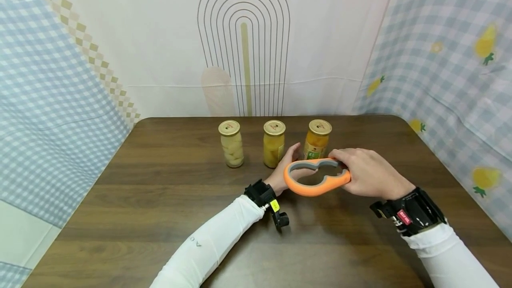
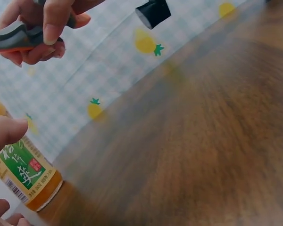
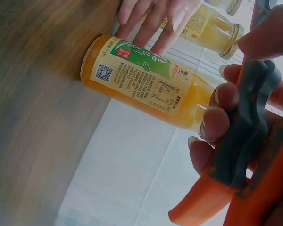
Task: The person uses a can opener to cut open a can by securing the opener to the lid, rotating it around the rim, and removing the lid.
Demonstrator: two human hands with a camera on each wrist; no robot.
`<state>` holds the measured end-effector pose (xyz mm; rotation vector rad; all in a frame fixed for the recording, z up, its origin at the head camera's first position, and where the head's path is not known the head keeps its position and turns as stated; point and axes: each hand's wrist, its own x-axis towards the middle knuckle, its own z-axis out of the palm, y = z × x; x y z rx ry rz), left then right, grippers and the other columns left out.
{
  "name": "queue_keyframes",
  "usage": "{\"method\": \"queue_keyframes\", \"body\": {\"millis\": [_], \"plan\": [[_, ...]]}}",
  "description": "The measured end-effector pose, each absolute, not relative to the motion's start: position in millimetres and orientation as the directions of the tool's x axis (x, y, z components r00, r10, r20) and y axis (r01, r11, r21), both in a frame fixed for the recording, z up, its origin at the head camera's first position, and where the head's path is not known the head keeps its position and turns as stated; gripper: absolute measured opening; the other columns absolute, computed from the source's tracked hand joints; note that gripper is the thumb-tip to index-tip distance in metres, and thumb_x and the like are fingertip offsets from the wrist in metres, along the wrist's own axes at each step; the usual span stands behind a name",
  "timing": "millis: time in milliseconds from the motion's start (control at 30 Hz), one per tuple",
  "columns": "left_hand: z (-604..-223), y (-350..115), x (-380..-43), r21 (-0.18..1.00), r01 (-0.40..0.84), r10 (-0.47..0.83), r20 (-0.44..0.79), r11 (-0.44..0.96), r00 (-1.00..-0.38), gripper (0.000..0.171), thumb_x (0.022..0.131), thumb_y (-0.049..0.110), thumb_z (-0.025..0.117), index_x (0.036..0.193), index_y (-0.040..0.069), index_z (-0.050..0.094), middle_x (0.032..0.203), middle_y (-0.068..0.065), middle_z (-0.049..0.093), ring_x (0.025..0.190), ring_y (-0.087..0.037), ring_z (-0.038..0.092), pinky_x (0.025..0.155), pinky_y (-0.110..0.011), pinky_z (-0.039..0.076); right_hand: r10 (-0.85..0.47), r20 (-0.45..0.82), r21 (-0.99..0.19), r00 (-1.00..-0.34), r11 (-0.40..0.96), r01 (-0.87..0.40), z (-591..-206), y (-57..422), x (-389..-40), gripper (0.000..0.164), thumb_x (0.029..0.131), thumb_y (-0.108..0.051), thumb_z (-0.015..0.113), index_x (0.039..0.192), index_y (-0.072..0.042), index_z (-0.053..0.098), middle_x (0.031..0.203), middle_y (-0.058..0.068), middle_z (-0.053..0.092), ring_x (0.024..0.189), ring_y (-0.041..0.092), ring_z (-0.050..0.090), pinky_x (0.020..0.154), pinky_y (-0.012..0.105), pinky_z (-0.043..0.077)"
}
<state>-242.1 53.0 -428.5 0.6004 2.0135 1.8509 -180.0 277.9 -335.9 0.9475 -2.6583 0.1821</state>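
Note:
My right hand [image 1: 370, 172] grips an orange jar opener [image 1: 294, 185] with a grey ridged lining by one end. It holds the opener above the table, in front of a glass jar of orange fruit [image 1: 318, 139]. That jar stands upright with a gold lid and a green-and-cream label, plain in the right wrist view. Reaching toward it from the left, my left hand [image 1: 281, 174] has its fingers extended, and they overlap the jar's lower side in the right wrist view. The left thumb [image 2: 8, 132] stands out in front of the label. The opener partly hides the left fingers in the head view.
To the left along the back of the brown wooden table [image 1: 160, 199] stand a jar of yellow fruit [image 1: 274, 148] and a jar of pale fruit [image 1: 232, 149], both with gold lids. Patterned cloth [image 1: 160, 34] hangs behind and at both sides.

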Motion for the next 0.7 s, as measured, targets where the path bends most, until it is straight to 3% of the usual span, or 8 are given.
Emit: {"method": "queue_keyframes", "body": {"millis": [233,467,700], "plan": [[-427,63,-245,0.995,0.095,0.435,0.075,0.024,-0.897,0.082,0.097,0.008,0.067,0.162,0.010,0.017,0.169,-0.012,0.018,0.157,-0.027,0.020,0.128,-0.041,0.021,-0.599,0.329,-0.011,-0.731,0.771,-0.637,-337,276,-180,0.023,0.077,-0.019,0.080,0.094,-0.021,0.064,0.072,-0.016,0.052,0.064,0.003,0.047,0.060,0.028,0.043],[-429,75,-254,0.996,0.087,0.405,0.071,0.022,-0.912,0.082,0.099,0.004,0.061,0.162,0.010,0.009,0.169,-0.016,0.013,0.157,-0.033,0.016,0.128,-0.047,0.017,-0.602,0.318,-0.009,-0.733,0.771,-0.637,-340,275,-180,0.022,0.079,-0.021,0.079,0.093,-0.023,0.062,0.071,-0.016,0.049,0.062,0.003,0.044,0.060,0.026,0.040],[-428,78,-263,0.992,0.116,0.395,0.086,0.053,-0.915,0.088,0.095,0.002,0.065,0.162,0.008,0.009,0.168,-0.021,0.013,0.156,-0.037,0.016,0.127,-0.046,0.021,-0.602,0.318,-0.010,-0.733,0.771,-0.637,-338,275,-179,0.024,0.080,-0.023,0.080,0.096,-0.023,0.063,0.074,-0.014,0.054,0.064,0.004,0.047,0.061,0.028,0.043]]}}
